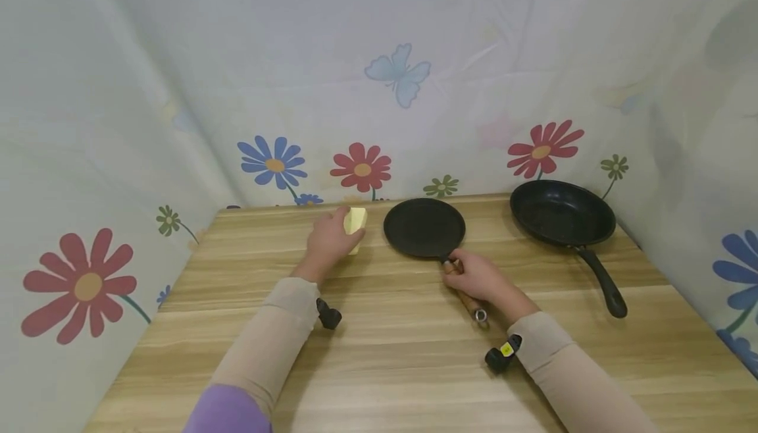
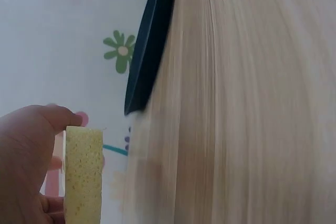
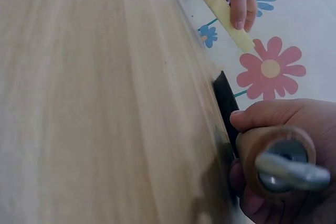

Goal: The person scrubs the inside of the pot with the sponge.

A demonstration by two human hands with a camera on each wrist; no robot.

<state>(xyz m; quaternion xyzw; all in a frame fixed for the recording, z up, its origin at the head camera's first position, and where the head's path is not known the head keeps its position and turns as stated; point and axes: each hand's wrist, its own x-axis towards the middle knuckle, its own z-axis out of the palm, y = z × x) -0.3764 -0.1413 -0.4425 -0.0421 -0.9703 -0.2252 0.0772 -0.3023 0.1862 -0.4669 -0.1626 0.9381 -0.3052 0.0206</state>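
A yellow sponge [image 2: 84, 174] is pinched between the thumb and fingers of my left hand [image 1: 330, 239], near the back of the table and just left of the flat black pan. In the right wrist view the sponge [image 3: 226, 17] shows as a pale slab in that hand. My right hand [image 1: 478, 276] grips the wooden handle [image 1: 468, 301] of the flat round pan [image 1: 424, 228], close to where handle and pan meet. A metal hanging loop [image 3: 291, 171] sticks out of the handle's end. The pan's dark cooking face is turned up in the head view.
A deeper black frying pan [image 1: 562, 212] stands at the back right, its black handle [image 1: 604, 285] pointing toward the front right. The wood-grain table [image 1: 379, 367] ends at a pale cloth backdrop [image 1: 296, 58] printed with flowers and a butterfly. Each wrist wears a small black camera.
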